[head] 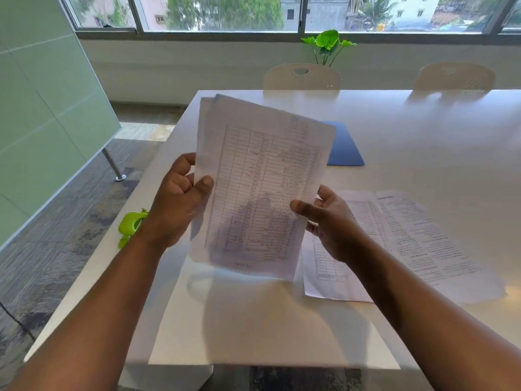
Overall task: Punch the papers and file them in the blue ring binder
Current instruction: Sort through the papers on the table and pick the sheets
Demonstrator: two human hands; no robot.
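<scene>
I hold a thin stack of printed papers (262, 187) upright above the white table (423, 131); a table of rows shows through from the back. My left hand (180, 198) grips the stack's left edge, my right hand (327, 218) grips its lower right edge. The top sheets are slightly offset. The blue ring binder (345, 148) lies flat behind the stack, mostly hidden by it. A green hole punch (130, 225) sits at the table's left edge, partly behind my left wrist.
Two more printed sheets (406, 244) lie flat on the table to the right of my right hand. Two white chairs (303, 76) stand at the far side, with a green plant (327, 45) by the window. The table's left edge drops to the floor.
</scene>
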